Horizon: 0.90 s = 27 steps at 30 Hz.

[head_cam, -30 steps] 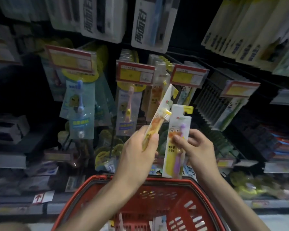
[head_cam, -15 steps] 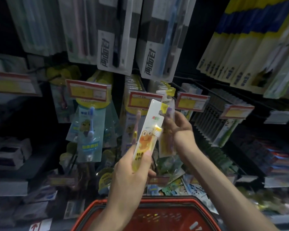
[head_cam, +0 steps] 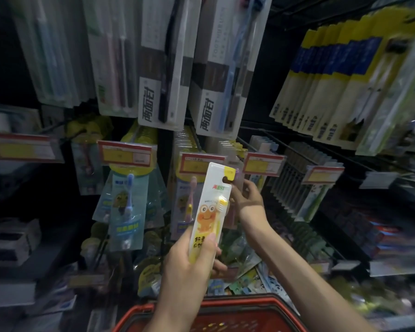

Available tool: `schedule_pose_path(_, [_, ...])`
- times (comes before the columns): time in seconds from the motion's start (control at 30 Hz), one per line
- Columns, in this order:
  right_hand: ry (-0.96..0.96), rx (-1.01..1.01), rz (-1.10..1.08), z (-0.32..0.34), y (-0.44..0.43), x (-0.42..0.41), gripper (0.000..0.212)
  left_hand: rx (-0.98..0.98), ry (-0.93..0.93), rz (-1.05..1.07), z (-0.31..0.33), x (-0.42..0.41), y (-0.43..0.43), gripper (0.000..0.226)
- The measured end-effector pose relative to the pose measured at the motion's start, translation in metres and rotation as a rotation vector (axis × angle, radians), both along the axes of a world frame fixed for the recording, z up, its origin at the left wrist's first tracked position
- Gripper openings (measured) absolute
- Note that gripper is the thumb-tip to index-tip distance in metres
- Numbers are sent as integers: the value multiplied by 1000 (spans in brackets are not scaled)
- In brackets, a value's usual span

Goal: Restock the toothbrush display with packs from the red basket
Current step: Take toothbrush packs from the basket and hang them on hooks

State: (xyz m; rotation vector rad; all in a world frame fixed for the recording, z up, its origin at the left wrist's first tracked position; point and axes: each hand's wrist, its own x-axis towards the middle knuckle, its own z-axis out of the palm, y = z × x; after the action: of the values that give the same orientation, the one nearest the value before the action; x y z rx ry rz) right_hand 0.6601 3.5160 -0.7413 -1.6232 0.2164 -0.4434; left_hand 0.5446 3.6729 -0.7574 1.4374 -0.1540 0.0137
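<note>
My left hand (head_cam: 192,262) grips the lower end of a white toothbrush pack (head_cam: 211,212) with an orange cartoon frog and a yellow brush, held upright in front of the display. Behind it, my right hand (head_cam: 246,197) pinches a second, purple-tinted pack (head_cam: 234,214) up at the hook below a red and yellow price tag (head_cam: 264,164); most of that pack is hidden by the first. The red basket (head_cam: 225,310) shows only its rim at the bottom edge.
Rows of hanging children's toothbrush packs (head_cam: 127,207) fill the pegs at hand height. Larger adult packs (head_cam: 168,68) hang above, yellow and blue ones (head_cam: 333,92) at the upper right. Loose packs (head_cam: 244,271) lie on the shelf below.
The view has tilted upward, so the basket has dropped to the frame's bottom. My right hand carried the purple pack up to the hook; my left raised the frog pack.
</note>
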Motion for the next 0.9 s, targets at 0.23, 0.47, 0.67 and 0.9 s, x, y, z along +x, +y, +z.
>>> schedule_pose_path(0.23, [69, -144, -53, -6, -19, -12, 34, -46, 38, -6, -3, -1, -16, 14])
schedule_pose_path(0.47, [37, -176, -20, -5, -28, -68, 18, -132, 108, 39, -9, -10, -34, 10])
schedule_pose_path(0.67, [85, -39, 258, 9, -13, -115, 23, -116, 113, 31, -17, 0, -47, 14])
schedule_pose_path(0.9, [64, -83, 207, 10, -10, -97, 13, -66, 117, 71, -15, 9, -59, 34])
